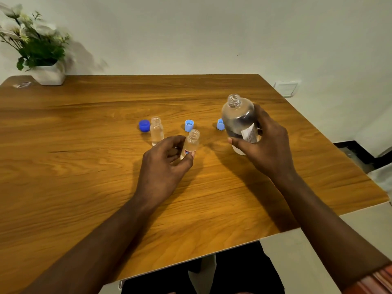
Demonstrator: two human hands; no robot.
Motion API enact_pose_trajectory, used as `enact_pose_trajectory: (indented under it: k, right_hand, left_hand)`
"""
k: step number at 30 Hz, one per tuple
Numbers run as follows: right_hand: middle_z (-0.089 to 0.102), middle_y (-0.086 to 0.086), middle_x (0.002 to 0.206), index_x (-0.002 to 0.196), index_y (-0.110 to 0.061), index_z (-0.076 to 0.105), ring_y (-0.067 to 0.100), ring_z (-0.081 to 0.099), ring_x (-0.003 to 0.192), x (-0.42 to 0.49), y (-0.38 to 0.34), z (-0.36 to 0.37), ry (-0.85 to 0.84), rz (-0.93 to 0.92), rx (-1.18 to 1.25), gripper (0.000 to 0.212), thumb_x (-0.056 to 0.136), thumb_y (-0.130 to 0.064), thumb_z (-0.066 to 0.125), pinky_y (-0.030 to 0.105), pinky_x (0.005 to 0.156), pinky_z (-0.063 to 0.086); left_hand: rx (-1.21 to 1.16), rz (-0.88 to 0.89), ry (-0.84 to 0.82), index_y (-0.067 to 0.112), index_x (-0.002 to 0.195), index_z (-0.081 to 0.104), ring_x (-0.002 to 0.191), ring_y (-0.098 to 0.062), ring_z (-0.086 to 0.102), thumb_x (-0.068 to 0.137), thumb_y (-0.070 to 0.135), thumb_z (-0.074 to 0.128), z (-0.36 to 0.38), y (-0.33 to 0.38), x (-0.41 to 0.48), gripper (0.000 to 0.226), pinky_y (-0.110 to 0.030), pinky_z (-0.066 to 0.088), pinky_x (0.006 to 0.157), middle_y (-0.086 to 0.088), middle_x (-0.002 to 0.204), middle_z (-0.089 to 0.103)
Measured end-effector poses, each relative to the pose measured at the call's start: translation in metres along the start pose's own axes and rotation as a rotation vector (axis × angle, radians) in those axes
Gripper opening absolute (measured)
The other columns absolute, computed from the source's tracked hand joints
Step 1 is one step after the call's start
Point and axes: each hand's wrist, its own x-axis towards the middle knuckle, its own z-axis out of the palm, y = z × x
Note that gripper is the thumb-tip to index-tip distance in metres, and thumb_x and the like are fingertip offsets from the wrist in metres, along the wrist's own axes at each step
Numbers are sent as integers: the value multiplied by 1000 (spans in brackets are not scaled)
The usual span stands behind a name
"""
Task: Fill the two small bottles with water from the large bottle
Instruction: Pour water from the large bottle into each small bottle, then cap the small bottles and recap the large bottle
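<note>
1. Wood-grain table (84,145) is filling most of the view, with a white wall (191,35) rising behind it.
2. At the far left corner, a white pot (49,74) of white flowers (31,35) is sitting on the tabletop, and a pale wall plate (286,88) is showing past the table's right edge.
3. The left hand (163,166) is pinching the lower part of one small bottle (191,144) between thumb and curled fingers. This bottle is uncapped and is leaning slightly to the right near the table's middle.
4. The other small bottle (156,130) is standing upright and uncapped, a little farther back and to the left, apart from both hands.
5. The right hand (269,145) is wrapping around the large bottle (238,119) at its labelled lower half, right of the small bottles. Its open neck is pointing up and slightly away. Whether its base is touching the wood cannot be told.
6. A dark blue cap (144,125) is lying just beside the free small bottle, on its left.
7. One light blue cap (189,125) is sitting just behind the held small bottle, and a second light blue cap (220,124) is peeking out at the large bottle's left side.
</note>
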Motion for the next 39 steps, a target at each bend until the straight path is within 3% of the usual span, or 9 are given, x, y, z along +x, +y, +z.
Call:
enact_pose_trajectory:
  k: [4, 16, 22, 26, 29, 31, 34, 36, 39]
  right_hand:
    - [60, -7, 126, 138, -20, 46, 4, 57, 109, -2, 10, 0, 89, 67, 86, 78, 71, -35, 83, 20, 87, 52]
    - [53, -17, 125, 138, -18, 45, -11, 52, 105, 0, 31, -3, 217, 231, 212, 78, 71, -31, 83, 3, 81, 43]
    - [58, -4, 130, 139, -14, 44, 1, 55, 110, -2, 35, -1, 247, 292, 254, 78, 73, -27, 83, 5, 81, 46]
    - [56, -8, 131, 142, -18, 41, 3, 54, 115, -5, 32, 0, 246, 316, 261, 81, 73, -31, 82, 5, 83, 45]
    - [52, -2, 139, 148, -21, 31, 8, 51, 123, -10, 30, 1, 265, 417, 254, 90, 74, -40, 80, 14, 90, 44]
    - [51, 4, 141, 149, -18, 30, 16, 50, 126, -17, 24, -1, 337, 479, 235, 83, 81, -45, 71, 14, 89, 42]
    - [61, 6, 123, 137, -15, 45, 14, 57, 111, -36, 8, -4, 488, 406, 183, 58, 88, -42, 63, 1, 77, 40]
    - [65, 5, 110, 125, -14, 55, 11, 60, 97, -49, -5, -2, 482, 340, 164, 43, 87, -32, 64, 9, 75, 45]
    - [65, 0, 96, 115, -14, 62, 9, 61, 82, -58, -19, 9, 314, 246, 154, 31, 85, -19, 69, 21, 66, 51]
  left_hand:
    - [7, -27, -13, 33, 106, 64, 97, -5, 67, 78, 18, 77, -1, 0, 0, 34, -33, 56, 88, 12, 103, 69]
    - [-16, -75, -1, 34, 101, 64, 94, -9, 68, 77, 17, 77, 0, 0, 2, 32, -38, 56, 88, 10, 99, 70]
    - [-20, -90, -9, 31, 103, 64, 93, -7, 68, 78, 16, 76, 0, 2, 2, 32, -37, 56, 88, 10, 99, 69]
    - [-1, -97, -24, 27, 109, 64, 98, -12, 67, 77, 21, 76, -1, -1, 1, 35, -40, 56, 88, 8, 104, 69]
    - [1, -93, -20, 27, 109, 64, 97, -12, 68, 77, 21, 76, -2, -1, 1, 34, -40, 56, 88, 8, 103, 69]
    - [0, -98, -18, 26, 109, 65, 97, -13, 68, 77, 21, 76, -2, 0, 1, 34, -41, 56, 88, 7, 103, 69]
    - [-2, -97, -26, 24, 110, 65, 96, -11, 67, 78, 20, 76, -1, 1, 0, 35, -39, 56, 88, 7, 103, 69]
    - [0, -96, -33, 24, 109, 65, 96, -10, 67, 78, 20, 76, -1, 2, 0, 34, -37, 56, 87, 9, 103, 68]
    - [-17, -96, -30, 26, 104, 65, 92, -9, 68, 78, 16, 76, -1, 5, -1, 30, -32, 57, 84, 10, 99, 69]
